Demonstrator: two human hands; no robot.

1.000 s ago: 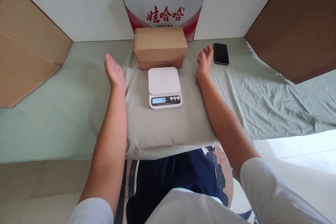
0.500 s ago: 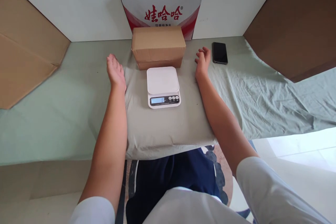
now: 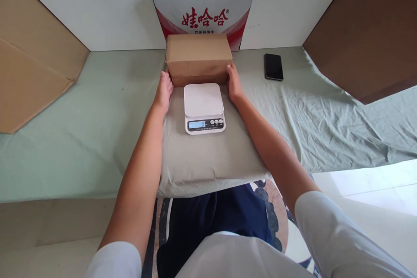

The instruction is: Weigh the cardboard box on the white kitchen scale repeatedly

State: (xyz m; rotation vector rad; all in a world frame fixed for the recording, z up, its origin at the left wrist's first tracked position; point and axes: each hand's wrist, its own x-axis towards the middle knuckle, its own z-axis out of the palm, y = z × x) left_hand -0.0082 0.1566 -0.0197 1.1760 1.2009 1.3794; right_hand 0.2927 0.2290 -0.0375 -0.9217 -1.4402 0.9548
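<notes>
Cardboard box (image 3: 199,58), seen in the head view: it sits on a grey-green cloth (image 3: 208,156) between the person's two hands, toward their fingertips. Its long axis runs across, from one hand to the other, so each hand faces a short end. The left hand (image 3: 164,91) is at the left end, palm turned inward; the right hand (image 3: 234,82) is at the right end, its upper fingertips overlapping the near corner. The right looks slightly nearer. The hands are spread about as wide as the box is long; whether either presses on it or truly has hold, I cannot tell. Between the hands, on the box's near side, is a white scale (image 3: 204,104). Beyond the fingertips stands a printed carton (image 3: 203,8); outward from the right hand lies a black phone (image 3: 273,67).
</notes>
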